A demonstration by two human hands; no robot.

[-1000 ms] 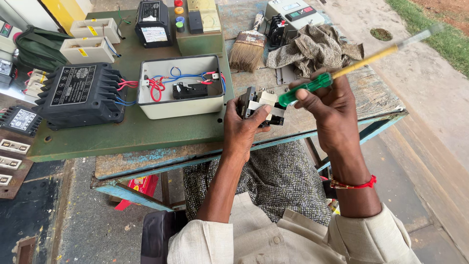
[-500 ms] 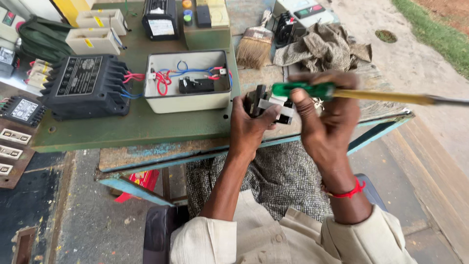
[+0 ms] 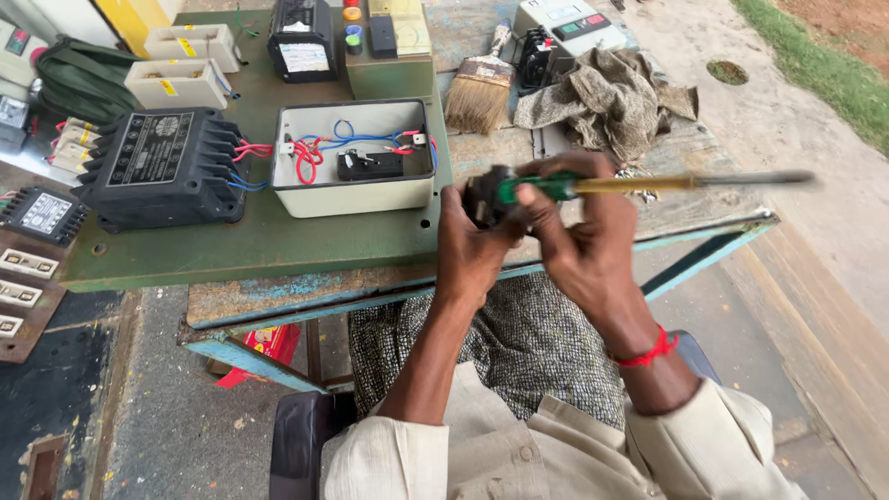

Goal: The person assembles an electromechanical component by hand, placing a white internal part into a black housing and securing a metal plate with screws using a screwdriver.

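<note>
My left hand [image 3: 470, 243] grips a small black electrical part [image 3: 485, 196] in front of me, at the table's near edge. My right hand [image 3: 582, 239] holds a screwdriver [image 3: 648, 183] with a green and yellow handle, lying nearly level with its shaft pointing right. The green handle end sits against the black part between both hands. A red thread band circles my right wrist [image 3: 652, 353].
A white open box with red and blue wires [image 3: 354, 165] stands on the green panel [image 3: 259, 243]. A black finned unit [image 3: 162, 165] sits to its left. A paintbrush [image 3: 478, 91], a crumpled rag [image 3: 611, 97] and several meters lie further back.
The screwdriver has swung from pointing up-right to nearly level. Both hands have stayed together at the table edge, holding the black part.
</note>
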